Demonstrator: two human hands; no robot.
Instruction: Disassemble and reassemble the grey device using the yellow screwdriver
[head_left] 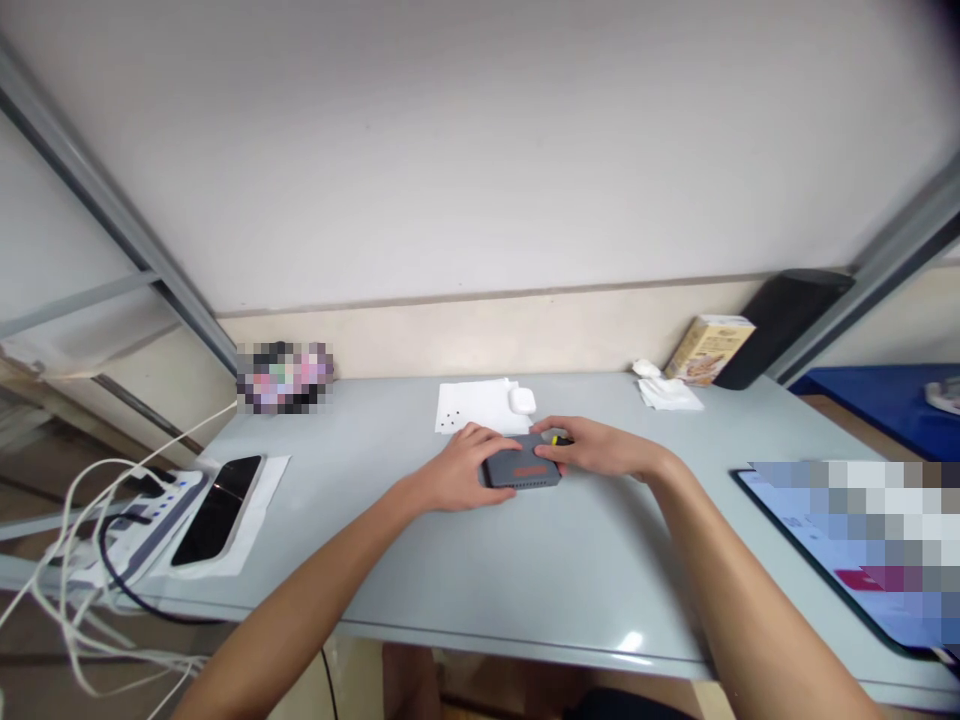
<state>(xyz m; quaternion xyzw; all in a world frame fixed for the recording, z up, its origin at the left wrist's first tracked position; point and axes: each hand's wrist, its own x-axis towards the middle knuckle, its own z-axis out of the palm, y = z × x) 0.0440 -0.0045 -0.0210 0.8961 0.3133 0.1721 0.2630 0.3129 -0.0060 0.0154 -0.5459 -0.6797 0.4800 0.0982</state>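
Note:
A flat dark grey box (523, 469) with orange lettering and a row of small holes along its front side lies on the desk. My left hand (466, 470) grips its left end, thumb at the front edge and fingers over the top. At the right end is my right hand (592, 446), fingers curled round a small black and yellow thing (560, 441), mostly hidden by the fingers. Just behind the box, a white paper sheet (480, 400) carries several tiny dark pieces (450, 417) and a white rounded case (522, 401).
On the left are a phone (219, 510), a power strip (161, 520) and tangled cables (71, 600). Crumpled tissue (670, 393), a yellow carton (707, 350) and a black cylinder (784, 325) stand back right. A tablet (832, 560) lies at the right edge.

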